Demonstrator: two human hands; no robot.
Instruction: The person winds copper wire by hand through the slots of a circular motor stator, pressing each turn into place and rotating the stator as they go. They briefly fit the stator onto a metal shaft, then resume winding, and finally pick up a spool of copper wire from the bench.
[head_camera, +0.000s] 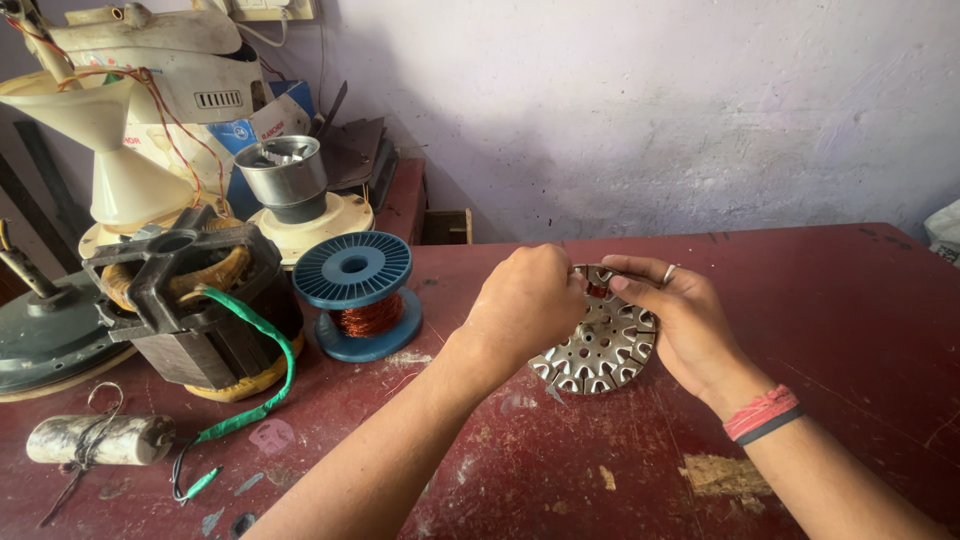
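Silvery slotted stator disc stands tilted, gripped by fingers of left hand and right hand.

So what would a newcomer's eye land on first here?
Mid-table, the left hand and right hand hold a round slotted metal stator core tilted up off the red table. To the left stand a blue spool of copper wire and a dark motor stator with a green-sleeved lead.
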